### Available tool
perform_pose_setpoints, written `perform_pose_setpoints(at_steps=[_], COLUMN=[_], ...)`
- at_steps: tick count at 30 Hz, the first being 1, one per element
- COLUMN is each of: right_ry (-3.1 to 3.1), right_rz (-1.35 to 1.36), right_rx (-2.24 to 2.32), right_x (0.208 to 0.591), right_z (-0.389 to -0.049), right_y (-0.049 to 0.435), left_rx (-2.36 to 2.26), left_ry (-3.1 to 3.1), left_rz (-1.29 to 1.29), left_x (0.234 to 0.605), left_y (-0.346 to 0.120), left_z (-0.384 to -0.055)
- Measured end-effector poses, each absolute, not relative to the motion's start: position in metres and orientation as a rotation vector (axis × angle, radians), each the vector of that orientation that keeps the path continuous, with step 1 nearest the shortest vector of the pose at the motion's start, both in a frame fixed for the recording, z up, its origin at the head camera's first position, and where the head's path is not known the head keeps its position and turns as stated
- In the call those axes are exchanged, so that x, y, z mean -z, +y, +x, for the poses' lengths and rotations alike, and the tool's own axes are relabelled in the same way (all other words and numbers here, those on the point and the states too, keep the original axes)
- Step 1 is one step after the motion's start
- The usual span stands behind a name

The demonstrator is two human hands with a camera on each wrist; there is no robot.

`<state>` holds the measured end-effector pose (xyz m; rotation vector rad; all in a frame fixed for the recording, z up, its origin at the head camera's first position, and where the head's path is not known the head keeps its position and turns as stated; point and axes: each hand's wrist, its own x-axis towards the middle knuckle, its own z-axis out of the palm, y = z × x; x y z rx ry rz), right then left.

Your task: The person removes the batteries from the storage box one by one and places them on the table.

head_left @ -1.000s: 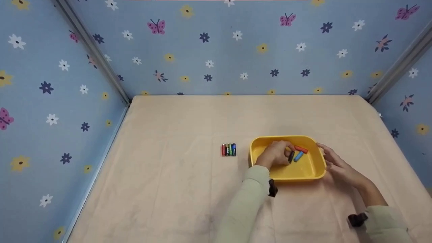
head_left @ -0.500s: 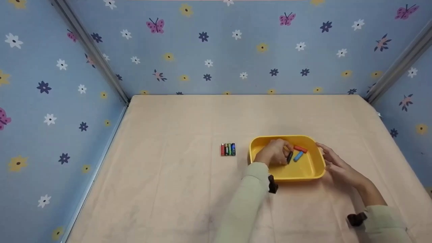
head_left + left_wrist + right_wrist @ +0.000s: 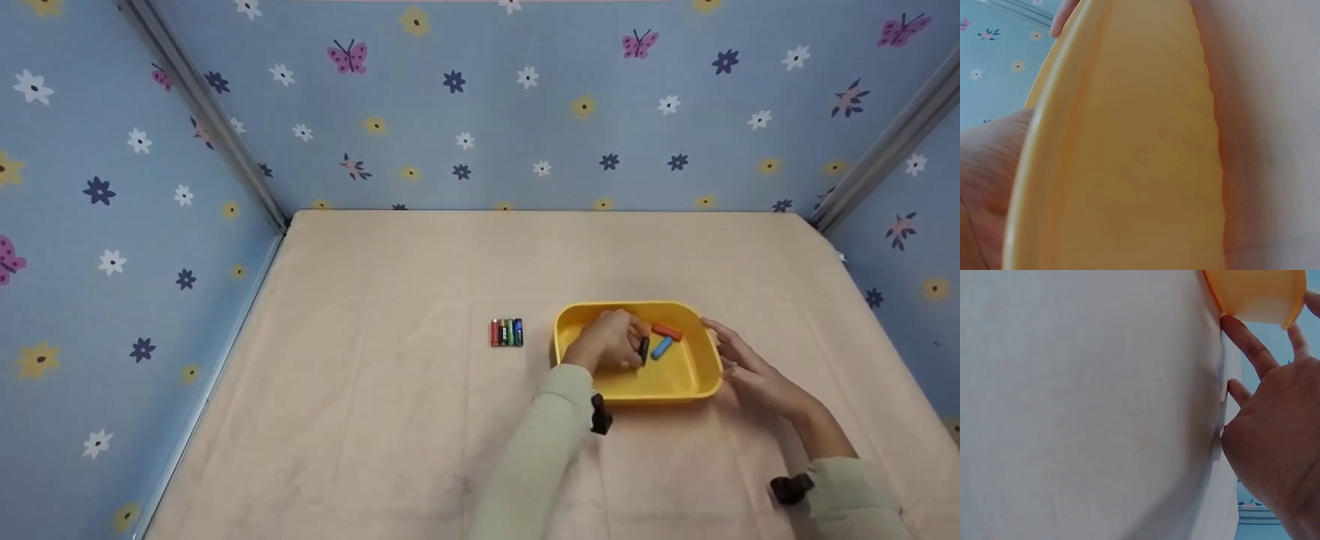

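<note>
My left hand (image 3: 611,341) reaches into the yellow plastic tub (image 3: 679,386), and its thumb and fingers pinch a small black cylinder (image 3: 644,351), partly covered by the fingers. Beside it on the tub floor lie a red cylinder (image 3: 667,331) and a blue cylinder (image 3: 661,348). My right hand (image 3: 761,379) touches the tub's right side with its fingers stretched out. In the right wrist view, fingertips of the right hand (image 3: 1275,416) meet the tub wall (image 3: 1258,295). The left wrist view shows the tub's outer wall (image 3: 1140,140), which hides the left fingertips.
Left of the tub, several small battery-like cylinders (image 3: 507,332) in red, black, green and blue stand side by side in a neat row. A pale cloth (image 3: 375,360) covers the table. Blue flowered panels (image 3: 495,112) enclose the back and sides.
The left fingers have shifted the black cylinder slightly, turning it a little more upright in the head view. The tub, the right hand and the row of cylinders stay in place.
</note>
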<state>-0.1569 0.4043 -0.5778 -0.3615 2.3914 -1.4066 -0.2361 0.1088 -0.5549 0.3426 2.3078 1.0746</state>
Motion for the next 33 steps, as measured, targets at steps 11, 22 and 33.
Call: perform_pose_setpoints(at_steps=[11,22,33], right_ry=[2.385,2.387,2.383], right_rz=[-0.381,-0.373,-0.363], right_rx=[1.414,1.403,1.391], right_x=[0.575,0.574,0.574], right_z=[-0.156,-0.156,-0.155], right_y=[0.400,0.401,0.403], left_rx=[-1.103,-1.118,-1.189], left_ry=[2.243,2.194,2.199], left_rz=[0.438,0.531,0.622], left_x=[0.548,0.536,0.529], left_y=[0.105,0.100,0.080], left_z=[-0.238,-0.240,-0.239])
